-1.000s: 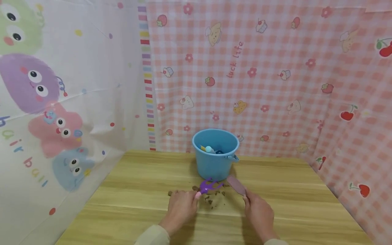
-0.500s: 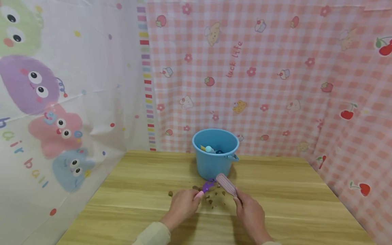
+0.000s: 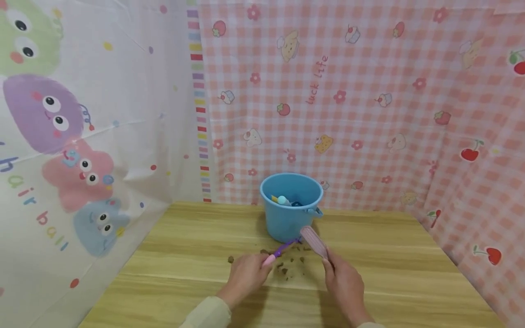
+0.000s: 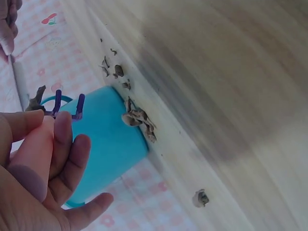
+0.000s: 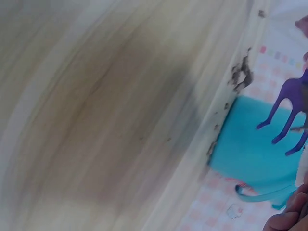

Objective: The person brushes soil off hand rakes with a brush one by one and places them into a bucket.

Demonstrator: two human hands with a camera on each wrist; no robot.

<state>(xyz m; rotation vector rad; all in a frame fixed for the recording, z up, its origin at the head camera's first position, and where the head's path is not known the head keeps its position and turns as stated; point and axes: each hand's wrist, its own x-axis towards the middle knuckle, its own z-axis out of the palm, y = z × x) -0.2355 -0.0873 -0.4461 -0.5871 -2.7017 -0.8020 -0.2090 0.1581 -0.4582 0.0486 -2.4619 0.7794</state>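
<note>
My left hand (image 3: 249, 274) pinches the pink handle of a purple toy rake (image 3: 285, 247), its prongs in front of the blue bucket (image 3: 287, 221). In the left wrist view, a brown clump (image 4: 36, 98) sits at the rake's prongs. My right hand (image 3: 345, 282) grips a flat, pinkish paddle-shaped tool (image 3: 315, 241) with a ridged face. Its rounded end is close to the prongs; whether they touch I cannot tell. Several brown fragments (image 3: 284, 271) lie scattered on the table below both tools. The right wrist view cuts off most of my right hand (image 5: 291, 214).
Inside the upright bucket are small things, one with a pale blue ball (image 3: 281, 200); the rest is partly hidden. The wood-grain table (image 3: 184, 255) ends at a pink checked cloth (image 3: 328, 123) behind and a white printed cloth (image 3: 135, 136) at left.
The rake has turned edge-on, and its prongs have moved right and up toward the paddle-shaped tool. My right hand swung left with that tool, then came slightly back right and up.
</note>
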